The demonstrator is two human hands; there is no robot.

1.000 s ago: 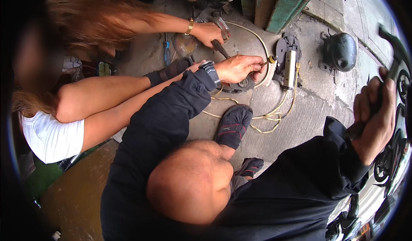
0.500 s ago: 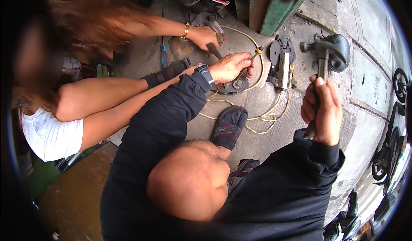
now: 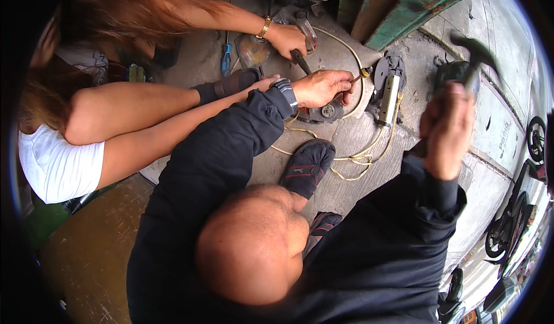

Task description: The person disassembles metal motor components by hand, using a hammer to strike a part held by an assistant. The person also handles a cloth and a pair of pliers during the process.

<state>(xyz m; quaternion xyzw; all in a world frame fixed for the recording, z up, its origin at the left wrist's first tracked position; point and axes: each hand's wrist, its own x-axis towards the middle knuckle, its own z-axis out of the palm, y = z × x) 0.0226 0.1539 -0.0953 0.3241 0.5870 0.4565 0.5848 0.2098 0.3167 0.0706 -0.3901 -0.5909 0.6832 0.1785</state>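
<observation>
In my left hand is a thin metal tool with a yellow-and-dark end, slanted over a dark metal part with a round hub. The tool's lower tip is hidden by my fingers. My right hand grips a claw hammer, raised to the right, well apart from the part; both are blurred. Beside my left hand, another person's hand holds a dark bar-like tool reaching toward the same part. That person's other hand is partly hidden by my wrist.
A white power strip with pale cords lies on the concrete, a black disc-shaped item beside it. Behind the hammer is a dark object. A green metal post stands ahead. A blue-handled screwdriver lies left. Motorcycles stand far right.
My right hand and the hammer have swung up and to the right, and the hammer head has turned. The thin tool in my left hand leans further right. The whole view has shifted slightly.
</observation>
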